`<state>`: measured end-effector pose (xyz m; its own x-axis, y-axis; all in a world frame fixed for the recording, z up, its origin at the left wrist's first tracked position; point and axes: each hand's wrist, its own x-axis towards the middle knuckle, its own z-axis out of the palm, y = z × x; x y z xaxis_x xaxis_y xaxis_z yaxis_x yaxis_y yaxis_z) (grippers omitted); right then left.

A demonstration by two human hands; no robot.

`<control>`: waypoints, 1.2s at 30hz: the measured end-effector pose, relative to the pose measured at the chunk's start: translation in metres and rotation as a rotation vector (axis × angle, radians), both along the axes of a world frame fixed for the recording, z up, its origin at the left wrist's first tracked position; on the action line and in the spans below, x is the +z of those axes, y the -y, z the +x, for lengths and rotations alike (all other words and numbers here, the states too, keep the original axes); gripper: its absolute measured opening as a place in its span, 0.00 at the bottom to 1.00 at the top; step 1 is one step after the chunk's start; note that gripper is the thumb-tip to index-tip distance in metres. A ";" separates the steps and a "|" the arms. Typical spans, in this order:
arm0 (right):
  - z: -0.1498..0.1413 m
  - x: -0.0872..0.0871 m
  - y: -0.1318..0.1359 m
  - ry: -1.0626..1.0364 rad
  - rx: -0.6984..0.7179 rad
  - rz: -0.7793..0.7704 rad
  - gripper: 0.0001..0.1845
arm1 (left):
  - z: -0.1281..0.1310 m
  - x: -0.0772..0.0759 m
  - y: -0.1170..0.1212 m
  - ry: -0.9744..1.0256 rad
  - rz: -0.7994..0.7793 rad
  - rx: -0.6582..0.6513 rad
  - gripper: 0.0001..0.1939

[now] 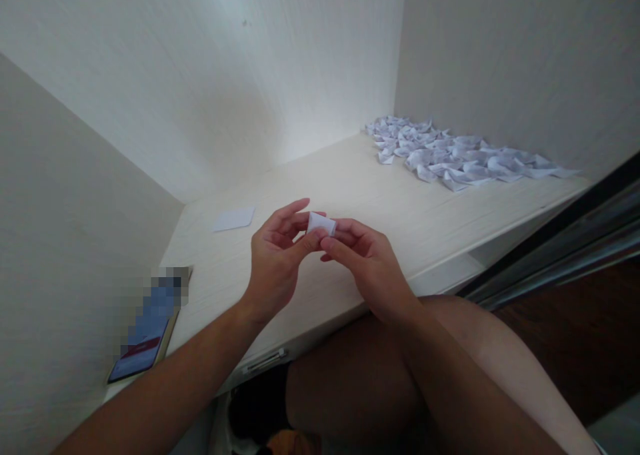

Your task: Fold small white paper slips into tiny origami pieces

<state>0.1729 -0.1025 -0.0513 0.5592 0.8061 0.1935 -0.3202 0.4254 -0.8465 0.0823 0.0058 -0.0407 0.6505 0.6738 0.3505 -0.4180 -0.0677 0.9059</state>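
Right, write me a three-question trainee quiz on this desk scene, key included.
1. True or false: only one hand holds the small folded paper.
2. Which lies nearer the phone: the flat white sheet or the many folded pieces?
3. Fill in: the many folded pieces lie on the ____ side of the desktop.

Key:
1. False; the left hand and right hand both hold it.
2. The flat white sheet.
3. Right.
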 end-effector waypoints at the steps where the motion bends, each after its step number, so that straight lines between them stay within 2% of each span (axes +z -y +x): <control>1: 0.000 0.000 0.000 -0.009 -0.016 -0.015 0.10 | 0.000 0.000 0.000 -0.005 -0.009 -0.006 0.22; 8: 0.000 0.000 0.001 -0.002 -0.045 -0.044 0.08 | 0.000 -0.002 0.000 -0.021 0.055 -0.025 0.16; 11: 0.000 -0.002 0.000 -0.068 -0.042 -0.031 0.09 | 0.000 -0.005 -0.002 -0.019 0.100 -0.031 0.17; 16: -0.004 0.000 -0.002 -0.297 0.062 0.022 0.13 | -0.002 -0.007 -0.001 -0.001 0.385 -0.012 0.26; 18: -0.009 0.001 -0.003 -0.380 0.103 0.047 0.12 | -0.002 -0.008 -0.001 -0.009 0.494 0.041 0.25; 22: -0.020 -0.001 -0.006 -0.460 0.092 0.101 0.09 | -0.004 -0.011 -0.003 -0.014 0.649 0.184 0.19; 24: -0.024 -0.002 -0.007 -0.461 0.092 0.109 0.09 | -0.006 -0.009 -0.004 -0.011 0.752 0.242 0.18; 29: -0.026 -0.002 -0.005 -0.352 0.078 0.066 0.10 | -0.009 0.000 -0.004 -0.025 0.995 0.300 0.24; 36: -0.033 0.001 -0.005 -0.214 -0.004 0.111 0.07 | -0.013 0.002 -0.002 0.046 1.032 0.299 0.20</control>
<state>0.1400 -0.0975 -0.0504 0.6004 0.7839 0.1580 -0.4851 0.5141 -0.7074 0.0698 0.0075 -0.0387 0.4800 0.1676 0.8611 -0.2901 -0.8960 0.3362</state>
